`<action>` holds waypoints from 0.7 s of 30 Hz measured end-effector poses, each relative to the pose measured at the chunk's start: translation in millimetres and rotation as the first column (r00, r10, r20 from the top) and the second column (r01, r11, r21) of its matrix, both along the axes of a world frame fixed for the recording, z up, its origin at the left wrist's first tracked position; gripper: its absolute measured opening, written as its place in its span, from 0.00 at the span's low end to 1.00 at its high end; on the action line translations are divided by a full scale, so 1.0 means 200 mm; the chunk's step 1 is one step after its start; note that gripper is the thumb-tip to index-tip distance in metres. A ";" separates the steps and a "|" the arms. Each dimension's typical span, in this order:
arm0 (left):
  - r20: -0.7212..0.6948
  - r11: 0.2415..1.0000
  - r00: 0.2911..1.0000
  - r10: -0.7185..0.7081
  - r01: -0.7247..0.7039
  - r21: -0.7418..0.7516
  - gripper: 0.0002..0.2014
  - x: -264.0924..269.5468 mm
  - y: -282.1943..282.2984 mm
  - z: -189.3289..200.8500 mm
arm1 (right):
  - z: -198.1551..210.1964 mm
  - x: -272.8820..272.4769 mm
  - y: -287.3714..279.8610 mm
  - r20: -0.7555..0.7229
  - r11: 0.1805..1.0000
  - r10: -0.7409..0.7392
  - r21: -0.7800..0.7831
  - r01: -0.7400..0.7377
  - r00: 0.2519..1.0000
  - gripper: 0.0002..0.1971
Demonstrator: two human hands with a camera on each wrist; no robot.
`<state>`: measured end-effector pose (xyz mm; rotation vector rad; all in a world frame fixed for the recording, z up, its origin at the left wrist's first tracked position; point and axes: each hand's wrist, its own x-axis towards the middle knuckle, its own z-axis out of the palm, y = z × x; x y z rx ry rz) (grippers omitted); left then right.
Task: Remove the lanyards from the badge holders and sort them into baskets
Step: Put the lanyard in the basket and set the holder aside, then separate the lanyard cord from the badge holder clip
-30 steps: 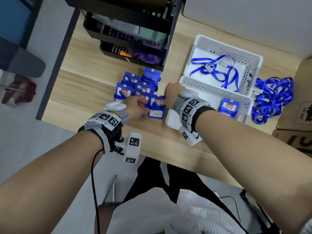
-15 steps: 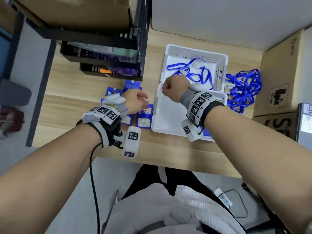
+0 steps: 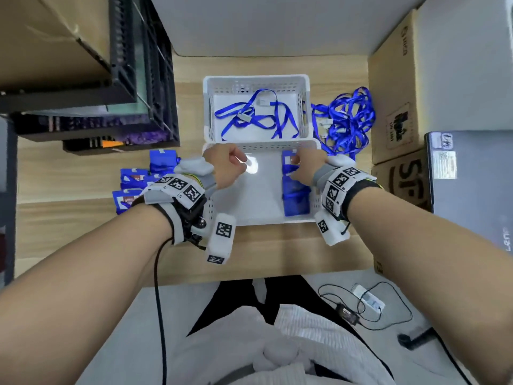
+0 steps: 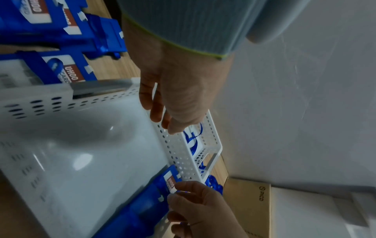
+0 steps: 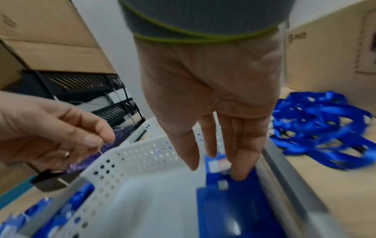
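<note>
1. Right hand [image 3: 304,168] reaches into the near basket [image 3: 261,220] with its fingers [image 5: 240,145] straight and close together, tips on a blue badge holder [image 5: 234,201]. Looks like it's laying it flat by the right wall to keep the middle free.
2. Left hand [image 3: 226,168] hovers over the same basket, fingers loosely curled, thumb near forefinger. Can't tell if it's pinching anything.
3. Far basket [image 3: 255,80] has the loose lanyards [image 3: 258,118]: floppy satin ribbon. Both baskets are stiff perforated white plastic.
4. More holders [image 3: 133,184] wait on the wooden desk [image 3: 83,173].
</note>
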<state>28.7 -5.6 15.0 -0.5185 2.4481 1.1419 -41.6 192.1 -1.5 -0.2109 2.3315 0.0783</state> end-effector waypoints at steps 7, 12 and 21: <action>0.074 0.999 0.997 -0.025 0.027 -0.030 0.05 -0.02 0.05 -0.07 | -0.05 -0.02 0.08 0.103 0.983 0.064 0.165 -0.081 0.993 0.24; 0.106 1.000 0.994 -0.031 0.031 -0.003 0.06 -0.05 0.08 -0.06 | -0.06 -0.06 0.14 0.095 0.949 0.055 0.304 -0.082 0.994 0.27; 0.133 0.987 0.985 -0.108 0.091 0.132 0.15 -0.10 0.13 0.05 | 0.18 -0.16 0.06 0.142 0.980 0.027 -0.198 0.001 0.989 0.05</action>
